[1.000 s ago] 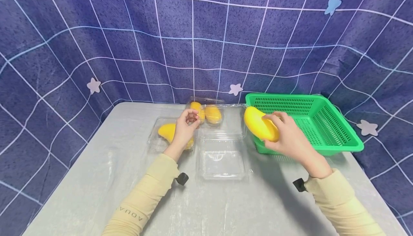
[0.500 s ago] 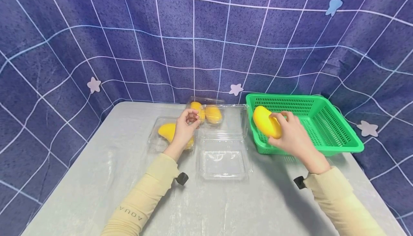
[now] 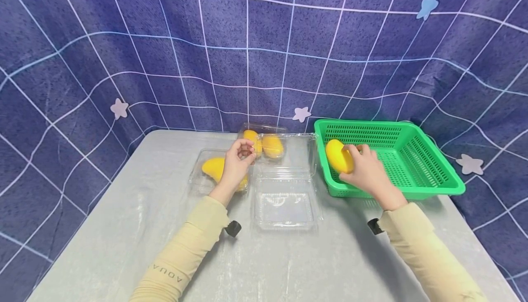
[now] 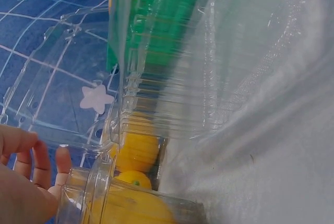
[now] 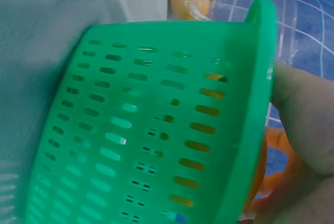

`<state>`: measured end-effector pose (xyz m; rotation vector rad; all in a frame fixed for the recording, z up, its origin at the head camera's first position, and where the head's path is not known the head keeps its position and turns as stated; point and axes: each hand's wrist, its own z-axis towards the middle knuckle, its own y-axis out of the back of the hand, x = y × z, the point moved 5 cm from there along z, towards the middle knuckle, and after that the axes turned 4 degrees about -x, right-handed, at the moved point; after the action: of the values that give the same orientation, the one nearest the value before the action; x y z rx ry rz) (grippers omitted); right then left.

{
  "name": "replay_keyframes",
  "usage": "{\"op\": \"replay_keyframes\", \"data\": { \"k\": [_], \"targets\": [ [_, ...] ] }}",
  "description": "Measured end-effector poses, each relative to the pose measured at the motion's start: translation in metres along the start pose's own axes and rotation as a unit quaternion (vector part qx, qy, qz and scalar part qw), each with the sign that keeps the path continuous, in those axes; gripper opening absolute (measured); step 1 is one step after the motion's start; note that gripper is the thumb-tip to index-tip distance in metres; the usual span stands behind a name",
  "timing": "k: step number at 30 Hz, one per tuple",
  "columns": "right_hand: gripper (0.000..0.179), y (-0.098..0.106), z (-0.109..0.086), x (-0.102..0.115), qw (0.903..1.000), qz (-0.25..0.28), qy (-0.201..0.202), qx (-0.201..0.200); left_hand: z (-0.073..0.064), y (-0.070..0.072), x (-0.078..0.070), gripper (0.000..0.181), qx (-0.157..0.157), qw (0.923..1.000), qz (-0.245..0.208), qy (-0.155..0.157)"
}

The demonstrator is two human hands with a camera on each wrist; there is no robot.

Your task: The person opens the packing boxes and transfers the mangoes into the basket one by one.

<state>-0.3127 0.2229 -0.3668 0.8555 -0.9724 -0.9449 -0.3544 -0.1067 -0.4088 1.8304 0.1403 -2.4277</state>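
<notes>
My right hand grips a yellow mango within the left end of the green plastic basket. Through the basket's slots in the right wrist view, patches of yellow show. A clear plastic clamshell container stands unfolded left of the basket, its lid raised at the back. At the lid's left edge, my left hand pinches the plastic between thumb and fingers. Beneath that hand lies another clear container with yellow mango in it, partly hidden by the wrist.
Behind the raised lid, a further clear container holds yellow mangoes near the curtain. Everything stands on a grey-covered table. The basket's front wall rises close to my right hand.
My right hand has carried the mango rightward and down, from over the basket's left rim to inside the basket. The left hand and the containers have stayed where they were.
</notes>
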Motion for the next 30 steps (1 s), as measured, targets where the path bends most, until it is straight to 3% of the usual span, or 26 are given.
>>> {"op": "replay_keyframes", "data": {
  "k": [14,30],
  "targets": [
    [0.062,-0.02,0.011,-0.013,0.9946,0.01,-0.018,0.101,0.0,-0.001,-0.001,0.031,-0.001,1.0,0.005,0.001],
    [0.06,-0.034,0.016,-0.019,0.9875,0.009,-0.031,0.154,0.0,-0.002,-0.004,0.031,0.001,1.0,0.009,-0.003]
  ]
}}
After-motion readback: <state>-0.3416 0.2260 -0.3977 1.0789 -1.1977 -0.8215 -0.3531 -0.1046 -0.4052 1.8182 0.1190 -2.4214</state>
